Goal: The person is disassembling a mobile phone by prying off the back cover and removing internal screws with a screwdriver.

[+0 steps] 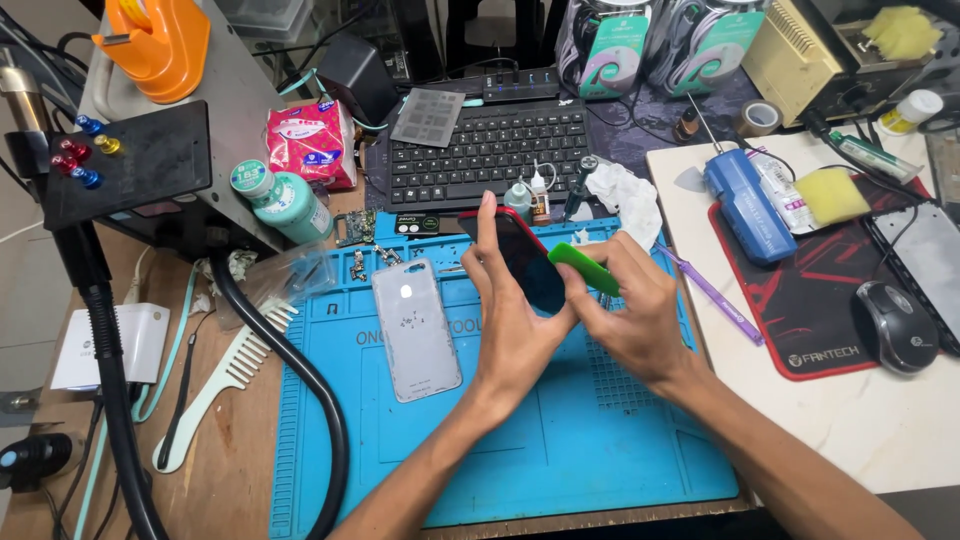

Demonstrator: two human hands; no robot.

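Observation:
My left hand (510,320) holds a dark smartphone with a red edge (525,262) tilted up over the blue work mat (560,440), fingers stretched along its left side. My right hand (635,315) grips a flat green plastic card (583,267) and presses its end against the phone's right edge. A silver phone back cover (415,328) lies flat on the mat just left of my left hand.
A black keyboard (490,150) sits behind the mat, with small bottles (530,195) and a crumpled tissue (625,200) near it. A thick black hose (300,370), a comb (225,385) and a teal bottle (285,200) lie left. A mouse (895,325), blue tool (745,205) and purple pry stick (715,295) lie right.

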